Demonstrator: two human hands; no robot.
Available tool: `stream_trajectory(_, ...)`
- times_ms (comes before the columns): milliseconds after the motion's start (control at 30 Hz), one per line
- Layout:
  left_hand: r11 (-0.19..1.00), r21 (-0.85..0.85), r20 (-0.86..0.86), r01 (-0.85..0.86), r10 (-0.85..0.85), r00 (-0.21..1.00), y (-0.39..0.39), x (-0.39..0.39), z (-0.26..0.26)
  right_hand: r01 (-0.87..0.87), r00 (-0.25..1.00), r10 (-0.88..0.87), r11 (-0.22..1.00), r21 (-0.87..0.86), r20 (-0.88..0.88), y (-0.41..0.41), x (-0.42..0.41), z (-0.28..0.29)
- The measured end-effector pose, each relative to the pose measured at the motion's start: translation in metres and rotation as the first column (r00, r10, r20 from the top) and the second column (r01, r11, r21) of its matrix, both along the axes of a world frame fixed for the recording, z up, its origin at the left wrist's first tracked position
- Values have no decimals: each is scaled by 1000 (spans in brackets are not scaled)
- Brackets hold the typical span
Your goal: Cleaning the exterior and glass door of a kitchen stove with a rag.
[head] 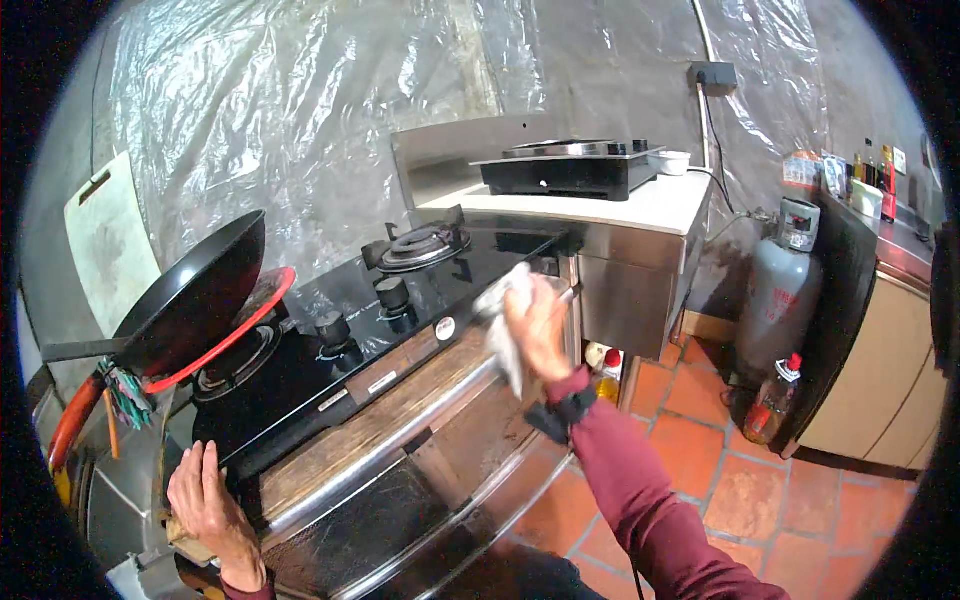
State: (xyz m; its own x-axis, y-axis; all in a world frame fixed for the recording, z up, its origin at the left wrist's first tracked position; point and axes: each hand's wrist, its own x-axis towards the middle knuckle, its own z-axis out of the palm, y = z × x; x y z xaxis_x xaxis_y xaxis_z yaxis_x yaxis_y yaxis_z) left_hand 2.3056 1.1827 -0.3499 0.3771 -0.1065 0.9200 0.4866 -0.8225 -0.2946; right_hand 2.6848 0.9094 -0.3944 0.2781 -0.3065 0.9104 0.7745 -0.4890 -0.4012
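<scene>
A white cloth (501,319) is held in my right hand (538,322), and both look blurred. That hand is at the right end of the wooden front ledge (360,435), by the near edge of a black glass gas stove (352,311). My left hand (206,499) holds nothing; its fingers lie on the stove's near left corner. On the stove are two black knobs (391,294) and a right burner (421,246). Over the left burner (238,364) lean a black wok (191,300) and a red-rimmed round item (281,289), both tilted.
A black cooktop (562,176) stands on a white counter (667,208) at the right. On the tiled floor (697,427) are a grey gas cylinder (780,300) and a red-capped bottle (772,401). A white cutting board (112,240) hangs at left, above an orange-handled utensil (73,420).
</scene>
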Motion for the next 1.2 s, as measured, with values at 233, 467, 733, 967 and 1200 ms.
stream_trajectory(233,998,-33,-72,-50,48,996,10,-12,-3,-427,904,421,900,-91,-76,43,-75,-2)
stream_trajectory(467,1000,-18,-74,-11,9,997,7,-7,-2,-292,904,352,923,250,-244,-25,31,-7)
stream_trajectory(733,996,-15,9,82,-82,997,-2,3,3,-9,884,93,983,182,-459,-44,55,18)
stream_trajectory(967,999,-32,-39,9,-10,999,9,-6,-2,-125,992,127,973,-191,-2,37,-57,-5)
stream_trajectory(1200,998,-61,-55,-7,4,998,10,-7,-3,-356,914,353,934,24,-198,6,-25,12)
